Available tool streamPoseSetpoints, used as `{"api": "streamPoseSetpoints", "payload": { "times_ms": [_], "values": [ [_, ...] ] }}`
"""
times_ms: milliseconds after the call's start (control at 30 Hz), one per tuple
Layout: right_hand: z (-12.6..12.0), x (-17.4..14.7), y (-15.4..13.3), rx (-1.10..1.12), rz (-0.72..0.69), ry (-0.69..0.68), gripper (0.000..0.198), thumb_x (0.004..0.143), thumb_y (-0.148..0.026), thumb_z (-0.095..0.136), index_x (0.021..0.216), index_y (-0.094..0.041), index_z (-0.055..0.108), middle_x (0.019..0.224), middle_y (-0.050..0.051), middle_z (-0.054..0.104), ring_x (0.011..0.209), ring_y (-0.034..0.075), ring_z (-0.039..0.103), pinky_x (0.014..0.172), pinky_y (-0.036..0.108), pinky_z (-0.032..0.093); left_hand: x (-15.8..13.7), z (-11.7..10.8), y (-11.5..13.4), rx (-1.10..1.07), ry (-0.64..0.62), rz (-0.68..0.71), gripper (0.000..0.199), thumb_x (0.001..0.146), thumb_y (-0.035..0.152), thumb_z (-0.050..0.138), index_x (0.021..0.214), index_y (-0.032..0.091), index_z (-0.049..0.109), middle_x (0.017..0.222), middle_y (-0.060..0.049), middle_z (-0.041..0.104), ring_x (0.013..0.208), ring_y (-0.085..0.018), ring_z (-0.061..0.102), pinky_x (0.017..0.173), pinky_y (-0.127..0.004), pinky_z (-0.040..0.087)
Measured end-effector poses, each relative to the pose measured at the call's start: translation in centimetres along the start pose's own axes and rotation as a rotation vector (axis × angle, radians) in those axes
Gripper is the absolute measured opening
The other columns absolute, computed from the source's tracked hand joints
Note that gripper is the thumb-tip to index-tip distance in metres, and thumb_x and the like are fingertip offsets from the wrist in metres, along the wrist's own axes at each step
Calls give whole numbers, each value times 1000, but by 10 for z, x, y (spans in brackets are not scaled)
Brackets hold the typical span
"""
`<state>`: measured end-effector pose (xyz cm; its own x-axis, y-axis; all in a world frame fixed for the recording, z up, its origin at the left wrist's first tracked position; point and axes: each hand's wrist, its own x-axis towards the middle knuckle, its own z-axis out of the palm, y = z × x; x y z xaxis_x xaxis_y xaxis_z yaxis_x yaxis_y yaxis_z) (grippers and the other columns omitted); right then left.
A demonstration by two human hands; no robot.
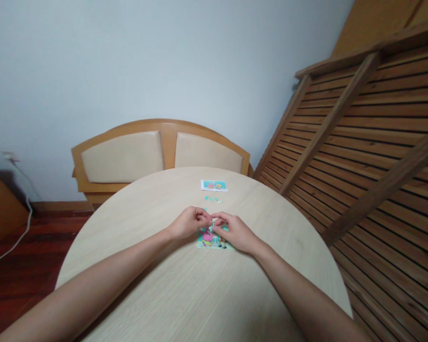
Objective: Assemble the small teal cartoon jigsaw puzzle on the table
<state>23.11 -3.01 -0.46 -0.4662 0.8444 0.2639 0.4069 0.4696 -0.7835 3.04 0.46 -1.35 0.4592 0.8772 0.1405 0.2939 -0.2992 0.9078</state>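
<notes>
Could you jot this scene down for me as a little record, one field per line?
Left side: left hand at the puzzle's upper edge, fingertips bunched; whether they hold a piece is unclear
Right side: right hand over the puzzle's right part, thumb and fingers curved
Puzzle: colourful, partly hidden by the hands
Beyond it: small loose pieces, then a picture card
Surface: pale table with a rounded edge
Background: padded headboard; slatted wooden frame at the right

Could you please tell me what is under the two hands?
Under the left hand and right hand, a colourful puzzle lies on the table. Its lower-left part shows, with some pink. The hands hide parts of its top and right side.
</notes>
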Motion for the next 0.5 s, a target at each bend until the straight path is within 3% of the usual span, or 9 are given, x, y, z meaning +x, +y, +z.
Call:
{"api": "streamPoseSetpoints", "payload": {
  "times_ms": [167,367,500],
  "values": [
    [-7,3,9,-49,25,92,25,87,-24,60,110,-17,69,87,4,72,80,16,67,75,26,50,-6,-1,6,229,-45,90,28,87,39,62,93,13,72,82,-7,73,71,-17,65,64,-25,48],
    [-19,4,32,-158,83,221,20,84,-23,60,99,-17,72,89,6,74,83,19,68,79,30,51,-17,-8,10,683,-260,491,25,94,33,55,108,22,72,112,-8,71,105,-22,65,93,-31,47],
    [-19,5,42,-172,100,227,21,83,-23,60,99,-17,73,90,6,75,84,19,69,79,31,52,-19,-9,10,756,-306,544,27,96,33,53,112,23,72,120,-8,69,109,-22,63,97,-31,47]
  ]
}}
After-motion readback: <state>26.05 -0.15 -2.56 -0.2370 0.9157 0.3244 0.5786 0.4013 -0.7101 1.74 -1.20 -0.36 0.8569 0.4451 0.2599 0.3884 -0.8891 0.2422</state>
